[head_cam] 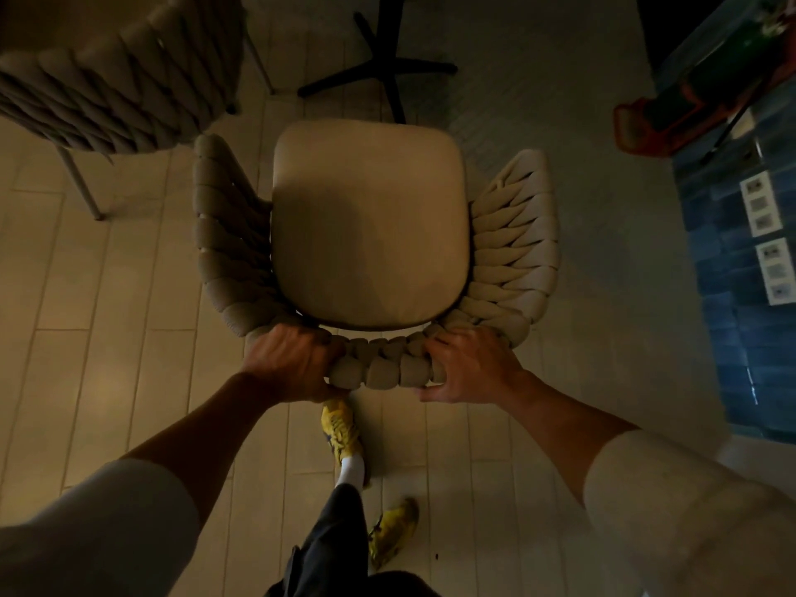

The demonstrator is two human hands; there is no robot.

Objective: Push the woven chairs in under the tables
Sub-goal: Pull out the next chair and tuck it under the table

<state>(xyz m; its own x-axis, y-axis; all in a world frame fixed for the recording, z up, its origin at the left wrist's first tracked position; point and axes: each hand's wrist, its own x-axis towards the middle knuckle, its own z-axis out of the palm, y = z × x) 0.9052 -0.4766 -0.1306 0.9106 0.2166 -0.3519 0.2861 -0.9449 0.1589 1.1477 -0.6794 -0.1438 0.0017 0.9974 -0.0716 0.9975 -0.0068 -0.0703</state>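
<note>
A beige woven chair (370,226) with a smooth seat cushion stands right below me, seen from above, its woven backrest nearest to me. My left hand (286,364) grips the backrest's top rim at its left end. My right hand (467,368) grips the same rim at its right end, thumb under the weave. Just beyond the seat's front edge stands the black cross-shaped foot of a table (379,66); the tabletop is out of view.
A second woven chair (112,79) with thin metal legs stands at the upper left. A blue tiled wall (741,260) with white sockets runs along the right, with a red and dark object (672,114) at its base. My yellow shoes (340,428) stand on the pale plank floor.
</note>
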